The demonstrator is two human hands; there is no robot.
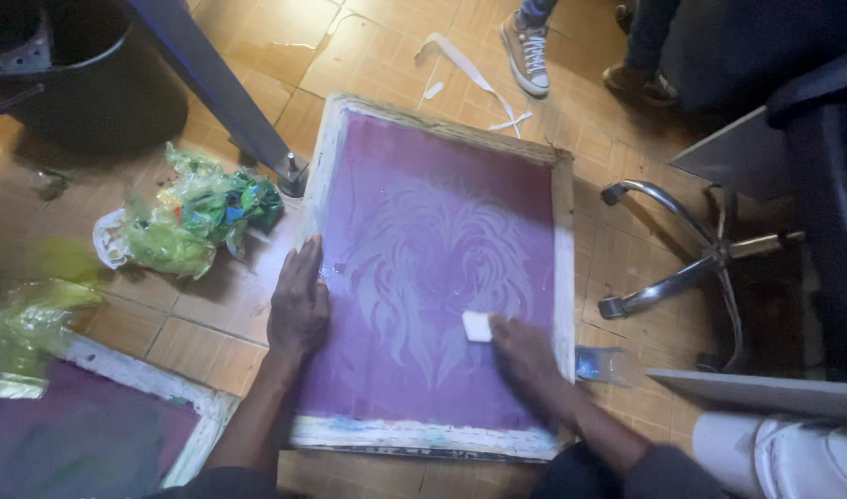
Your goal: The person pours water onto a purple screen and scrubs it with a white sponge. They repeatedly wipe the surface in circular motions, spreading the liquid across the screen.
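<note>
Screen: a wooden printing frame (pixel 563 242) with purple mesh lies flat on the tiled floor (pixel 285 55), right in front of the person; a pale lion-head design fills the middle of the mesh.
White piece: a small white block (pixel 477 325), maybe a sponge or cloth, sits on the mesh at the lower right of the design, at the fingertips of the right hand.
Right hand: the right hand (pixel 525 356) is blurred, down on the mesh, fingers closed against the white piece; I cannot tell how firmly they pinch it.
Left hand: the left hand (pixel 298 300) lies flat and spread along the frame's left edge, palm down, holding nothing.
Second frame: another purple screen (pixel 146 379) with a pale border pokes in at lower left, well apart from the first.
Plastic: crumpled green and yellow bags (pixel 197 217) lie just left of the frame.
Bucket: a dark bucket (pixel 91 83) stands at upper left.
Chair: a chrome chair base (pixel 682 268) sits to the right of the frame.
Other person: two shoes (pixel 527 54) stand beyond the frame's far edge, near some white strips (pixel 469 69).
</note>
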